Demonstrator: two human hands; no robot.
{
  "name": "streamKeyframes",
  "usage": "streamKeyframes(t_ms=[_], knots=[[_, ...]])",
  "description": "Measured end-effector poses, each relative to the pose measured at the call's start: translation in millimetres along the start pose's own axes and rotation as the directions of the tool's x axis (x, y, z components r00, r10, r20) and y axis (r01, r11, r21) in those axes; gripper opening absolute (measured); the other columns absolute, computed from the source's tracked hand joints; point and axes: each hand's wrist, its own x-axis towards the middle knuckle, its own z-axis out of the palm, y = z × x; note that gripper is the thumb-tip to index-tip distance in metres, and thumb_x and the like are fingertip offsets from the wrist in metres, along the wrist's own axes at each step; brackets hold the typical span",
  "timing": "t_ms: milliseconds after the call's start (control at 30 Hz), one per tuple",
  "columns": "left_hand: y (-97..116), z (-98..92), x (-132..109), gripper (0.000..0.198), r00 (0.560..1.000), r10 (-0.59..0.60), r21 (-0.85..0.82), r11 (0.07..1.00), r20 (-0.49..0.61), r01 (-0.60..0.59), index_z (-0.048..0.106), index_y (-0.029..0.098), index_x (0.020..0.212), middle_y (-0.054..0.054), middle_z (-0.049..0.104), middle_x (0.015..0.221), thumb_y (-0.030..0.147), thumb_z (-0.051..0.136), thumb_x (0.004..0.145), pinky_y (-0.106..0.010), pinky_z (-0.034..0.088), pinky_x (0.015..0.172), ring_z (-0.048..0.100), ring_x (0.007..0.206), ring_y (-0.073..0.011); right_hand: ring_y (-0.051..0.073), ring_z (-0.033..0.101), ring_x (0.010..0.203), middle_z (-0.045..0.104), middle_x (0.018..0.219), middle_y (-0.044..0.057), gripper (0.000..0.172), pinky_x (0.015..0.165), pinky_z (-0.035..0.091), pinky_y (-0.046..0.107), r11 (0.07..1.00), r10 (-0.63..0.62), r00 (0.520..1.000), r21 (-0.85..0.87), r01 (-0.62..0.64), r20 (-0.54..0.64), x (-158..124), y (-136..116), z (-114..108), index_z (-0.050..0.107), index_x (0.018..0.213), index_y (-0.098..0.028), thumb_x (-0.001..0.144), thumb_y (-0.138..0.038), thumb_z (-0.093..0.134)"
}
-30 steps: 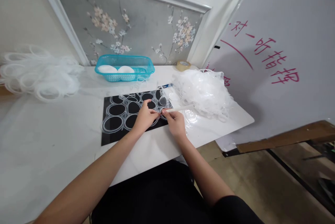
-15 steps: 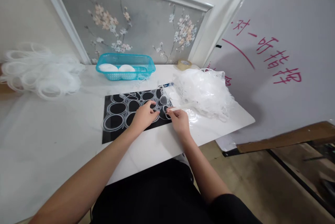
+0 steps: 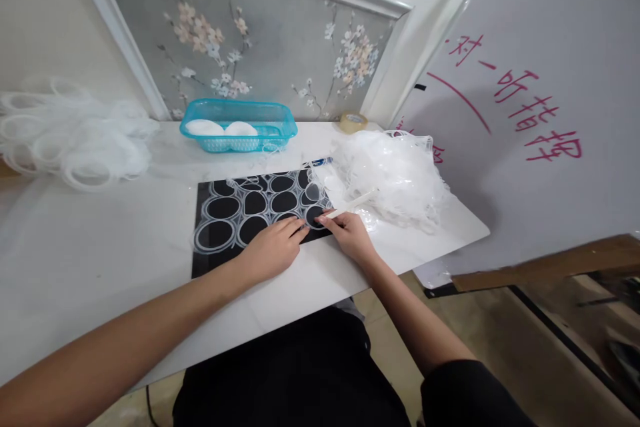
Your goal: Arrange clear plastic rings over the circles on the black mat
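A black sheet [image 3: 216, 259] with rows of whitish rings, round and oval, lies on the white table. My left hand [image 3: 275, 247] rests flat on its front edge, fingers stretched out and pressing on the sheet, holding nothing. Just to the right, my right hand [image 3: 353, 232] pinches a slim white pen-like tool [image 3: 356, 202], its rear end pointing up and right. The tool's tip is near a ring at the sheet's right front corner; my fingers partly hide it. A translucent disc [image 3: 313, 192] lies on the sheet behind that ring.
Clear plastic with white rings is heaped [image 3: 395, 174] to the right. More white rings [image 3: 75, 140] pile up at far left. A blue basket [image 3: 280, 140] holds white oval pieces, with a tape roll [image 3: 353, 122] farther right. A whiteboard [image 3: 540, 80] stands beside the table [image 3: 125, 247].
My left hand has come down from a raised, curled pose to lie flat on the sheet's front edge. The tool in my right hand now tilts up to the right.
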Motion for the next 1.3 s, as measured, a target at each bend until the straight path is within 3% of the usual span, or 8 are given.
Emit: streamKeyframes(t_ms=[300, 600, 800, 967, 1100, 1200, 1233, 1300], knots=[[2, -6.6, 5, 0.038, 0.999, -0.009, -0.050, 0.999, 0.032, 0.010, 0.056, 0.013, 0.123, -0.010, 0.060, 0.119, 0.012, 0.042, 0.088, -0.036, 0.043, 0.095, 0.053, 0.110, -0.0233, 0.025, 0.064, 0.103, 0.074, 0.089, 0.008, 0.027, 0.087, 0.047, 0.034, 1.000, -0.014, 1.000, -0.025, 0.014, 0.000, -1, 3, 2, 0.074, 0.081, -0.019, 0.084, -0.039, 0.057], [3, -11.2, 9, 0.037, 0.997, -0.005, -0.041, 0.999, 0.080, 0.008, 0.056, 0.010, 0.122, -0.012, 0.058, 0.119, 0.012, 0.044, 0.087, -0.036, 0.045, 0.089, 0.052, 0.108, -0.0256, 0.024, 0.065, 0.100, 0.073, 0.097, 0.007, 0.026, 0.082, 0.050, 0.033, 0.999, -0.002, 1.000, -0.043, 0.002, -0.004, -1, 4, 2, 0.074, 0.084, -0.020, 0.084, -0.040, 0.057], [2, -9.1, 9, 0.036, 0.997, 0.000, -0.048, 0.999, 0.080, 0.004, 0.057, 0.011, 0.122, -0.012, 0.058, 0.118, 0.012, 0.044, 0.088, -0.037, 0.046, 0.088, 0.052, 0.108, -0.0253, 0.025, 0.064, 0.103, 0.074, 0.090, 0.007, 0.025, 0.083, 0.050, 0.033, 0.997, 0.000, 1.000, -0.075, 0.000, -0.007, -1, 3, 3, 0.074, 0.084, -0.020, 0.084, -0.040, 0.057], [3, -13.3, 11, 0.035, 0.996, -0.034, -0.083, 0.996, 0.080, 0.040, 0.059, 0.012, 0.120, -0.014, 0.058, 0.116, 0.011, 0.046, 0.087, -0.040, 0.046, 0.093, 0.053, 0.110, -0.0260, 0.025, 0.059, 0.111, 0.074, 0.095, 0.006, 0.023, 0.092, 0.047, 0.039, 0.965, -0.146, 0.989, -0.220, 0.146, 0.012, -9, 1, 4, 0.073, 0.087, -0.023, 0.088, -0.032, 0.052], [3, -15.6, 10, 0.036, 0.992, -0.104, -0.146, 0.983, 0.073, 0.114, 0.062, 0.017, 0.117, -0.014, 0.048, 0.130, 0.011, 0.051, 0.083, -0.046, 0.040, 0.102, 0.040, 0.127, -0.0311, 0.024, 0.060, 0.109, 0.073, 0.099, 0.005, 0.025, 0.096, 0.044, 0.041, 0.872, -0.296, 0.936, -0.346, 0.347, 0.192, -18, -6, 6, 0.070, 0.096, -0.024, 0.085, -0.019, 0.048], [1, -15.0, 10, 0.037, 0.990, -0.131, -0.187, 0.972, 0.059, 0.140, 0.064, 0.019, 0.117, -0.014, 0.041, 0.137, 0.011, 0.052, 0.083, -0.050, 0.036, 0.104, 0.030, 0.134, -0.0338, 0.024, 0.063, 0.102, 0.072, 0.100, 0.007, 0.028, 0.095, 0.043, 0.041, 0.814, -0.339, 0.892, -0.382, 0.437, 0.299, -7, -11, -4, 0.068, 0.099, -0.022, 0.079, -0.014, 0.050], [1, -14.7, 9, 0.038, 0.989, -0.136, -0.199, 0.970, 0.052, 0.143, 0.064, 0.020, 0.117, -0.013, 0.039, 0.139, 0.010, 0.051, 0.083, -0.051, 0.035, 0.105, 0.028, 0.135, -0.0342, 0.024, 0.063, 0.101, 0.072, 0.100, 0.007, 0.027, 0.095, 0.044, 0.040, 0.811, -0.353, 0.896, -0.390, 0.437, 0.270, 1, -12, -11, 0.068, 0.097, -0.022, 0.079, -0.014, 0.050], [0, -14.1, 9, 0.038, 0.990, -0.135, -0.222, 0.965, 0.042, 0.141, 0.064, 0.020, 0.117, -0.013, 0.037, 0.141, 0.010, 0.050, 0.083, -0.051, 0.032, 0.107, 0.025, 0.137, -0.0343, 0.023, 0.064, 0.098, 0.072, 0.100, 0.007, 0.025, 0.093, 0.045, 0.039, 0.833, -0.372, 0.925, -0.413, 0.369, 0.077, 25, -15, -31, 0.069, 0.092, -0.022, 0.082, -0.017, 0.047]])
